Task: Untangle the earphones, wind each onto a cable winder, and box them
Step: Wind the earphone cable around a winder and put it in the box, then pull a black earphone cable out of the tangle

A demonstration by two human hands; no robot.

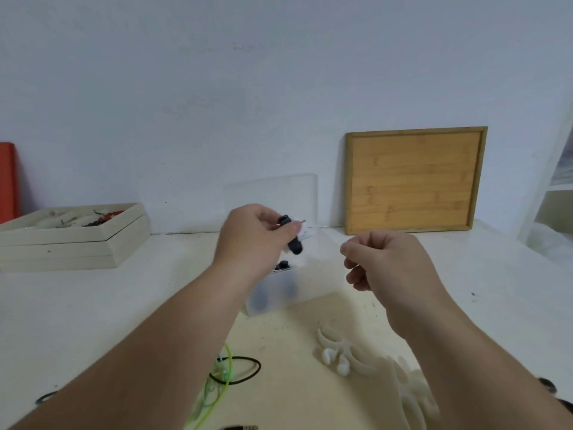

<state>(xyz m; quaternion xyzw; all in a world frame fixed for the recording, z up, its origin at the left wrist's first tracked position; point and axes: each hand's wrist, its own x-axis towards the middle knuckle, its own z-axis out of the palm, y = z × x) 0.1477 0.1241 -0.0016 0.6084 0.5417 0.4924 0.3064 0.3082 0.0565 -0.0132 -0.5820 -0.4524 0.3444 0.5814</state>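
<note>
Over the white table, the left hand pinches a wound black earphone just above the open clear box, apparently to drop it in; the right hand curls its fingers, seemingly empty.

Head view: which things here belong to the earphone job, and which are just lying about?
Job: wound black earphone in left hand; clear box; green earphones; black cable; white winders.
Lying about: wooden tray; bead box; red panel.
</note>
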